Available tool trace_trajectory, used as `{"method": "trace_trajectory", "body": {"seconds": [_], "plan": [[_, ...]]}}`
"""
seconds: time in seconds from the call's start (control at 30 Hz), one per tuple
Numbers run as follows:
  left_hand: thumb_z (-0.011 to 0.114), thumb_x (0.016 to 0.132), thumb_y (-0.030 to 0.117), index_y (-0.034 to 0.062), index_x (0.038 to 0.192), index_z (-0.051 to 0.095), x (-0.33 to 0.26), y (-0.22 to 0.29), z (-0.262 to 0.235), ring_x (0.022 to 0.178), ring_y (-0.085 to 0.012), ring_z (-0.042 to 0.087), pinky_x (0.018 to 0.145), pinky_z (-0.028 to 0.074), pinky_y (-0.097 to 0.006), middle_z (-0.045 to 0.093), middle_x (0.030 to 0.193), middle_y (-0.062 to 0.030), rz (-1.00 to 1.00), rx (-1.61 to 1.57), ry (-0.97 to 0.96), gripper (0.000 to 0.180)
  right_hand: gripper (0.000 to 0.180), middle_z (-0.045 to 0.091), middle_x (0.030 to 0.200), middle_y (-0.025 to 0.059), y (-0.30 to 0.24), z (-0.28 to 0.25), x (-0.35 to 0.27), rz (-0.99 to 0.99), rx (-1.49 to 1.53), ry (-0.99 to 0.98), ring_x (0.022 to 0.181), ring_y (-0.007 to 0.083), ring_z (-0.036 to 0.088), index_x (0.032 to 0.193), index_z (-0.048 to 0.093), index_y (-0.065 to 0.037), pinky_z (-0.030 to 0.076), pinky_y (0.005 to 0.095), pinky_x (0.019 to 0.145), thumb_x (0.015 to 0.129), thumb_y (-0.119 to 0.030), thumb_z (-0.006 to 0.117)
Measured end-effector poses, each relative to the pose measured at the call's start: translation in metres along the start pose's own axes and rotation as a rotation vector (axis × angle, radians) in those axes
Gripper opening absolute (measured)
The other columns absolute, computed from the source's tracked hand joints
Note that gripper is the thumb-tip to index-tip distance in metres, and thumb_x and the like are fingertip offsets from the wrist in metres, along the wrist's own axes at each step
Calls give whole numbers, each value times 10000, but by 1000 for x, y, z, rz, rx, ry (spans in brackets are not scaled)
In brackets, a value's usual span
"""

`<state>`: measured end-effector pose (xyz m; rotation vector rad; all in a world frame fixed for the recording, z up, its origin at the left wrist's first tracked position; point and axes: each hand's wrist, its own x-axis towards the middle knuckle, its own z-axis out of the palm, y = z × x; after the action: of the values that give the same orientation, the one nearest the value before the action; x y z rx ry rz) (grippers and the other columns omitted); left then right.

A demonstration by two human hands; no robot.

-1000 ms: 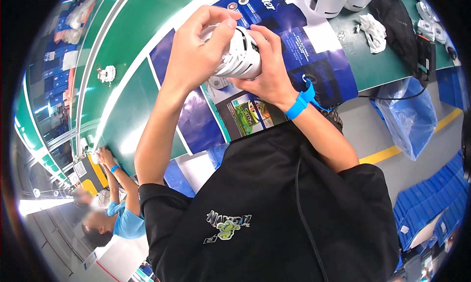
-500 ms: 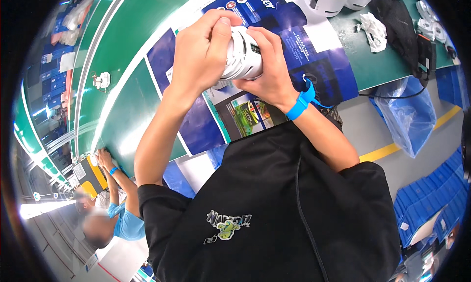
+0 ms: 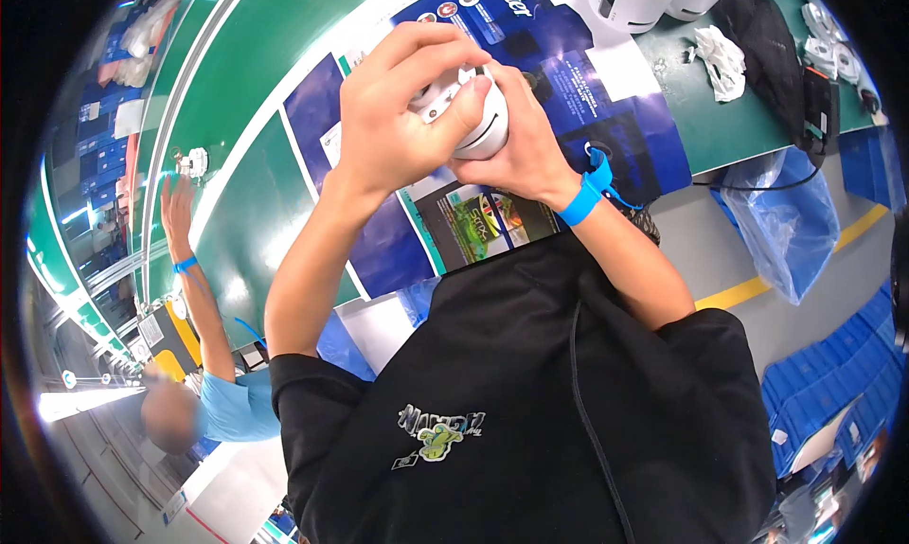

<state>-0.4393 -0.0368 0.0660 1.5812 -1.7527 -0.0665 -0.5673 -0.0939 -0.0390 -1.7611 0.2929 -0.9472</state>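
Note:
A white rounded plastic appliance housing (image 3: 486,135) is held between my two hands above a flat blue printed cardboard sheet (image 3: 653,142). My left hand (image 3: 402,108) curls over its top and left side, with the thumb laid across the open face, where small screw-like spots show. My right hand (image 3: 521,146), a blue strap at its wrist, wraps the housing's right side and underside. The fingers hide much of the housing.
More white housings (image 3: 636,2) stand at the far right, near crumpled white wrapping (image 3: 721,61) and a black mesh bag (image 3: 762,47). A clear plastic bag (image 3: 786,222) hangs off the table edge. At left, a co-worker's hand (image 3: 177,213) reaches toward a small white part (image 3: 194,162).
The housing has turned in my hands, so its open face now shows. My left thumb has shifted across it. The co-worker's arm has stretched farther along the table toward the small white part.

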Motion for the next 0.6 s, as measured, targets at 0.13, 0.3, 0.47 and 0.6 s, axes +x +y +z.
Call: {"method": "trace_trajectory", "body": {"seconds": [0.13, 0.3, 0.47, 0.6], "plan": [[711, 719, 173, 48, 918, 681, -1, 0, -8, 875, -247, 647, 739, 525, -318, 645, 1024, -89, 11, -12, -32, 237, 857, 486, 1182, 188, -6, -1, 2, 16, 44, -42, 1136, 366, 480, 1277, 396, -39, 424, 410, 969, 540, -150, 818], [644, 796, 212, 42, 1030, 623, -7, 0, -12, 972, -307, 623, 837, 499, -370, 643, 1086, -111, 99, 86, -197, 291, 861, 492, 1198, 183, -2, -2, 1, -39, 13, -73, 1135, 364, 488, 1280, 401, -44, 427, 409, 972, 531, -150, 813], [643, 806, 215, 44, 1014, 630, -18, 2, -7, 980, -321, 609, 838, 491, -381, 626, 1090, -138, -52, 108, -2, 270, 880, 524, 1169, 185, -4, 1, 1, 40, 15, -60, 1078, 378, 543, 1300, 395, -46, 460, 404, 925, 537, -171, 816], [655, 799, 248, 46, 1031, 636, -8, 8, -16, 1087, -316, 560, 902, 457, -407, 577, 1198, -139, 59, 84, -220, 308, 875, 521, 1162, 193, -5, -1, 0, 73, 47, -91, 1063, 379, 544, 1301, 395, -48, 465, 415, 897, 543, -173, 813]]}}
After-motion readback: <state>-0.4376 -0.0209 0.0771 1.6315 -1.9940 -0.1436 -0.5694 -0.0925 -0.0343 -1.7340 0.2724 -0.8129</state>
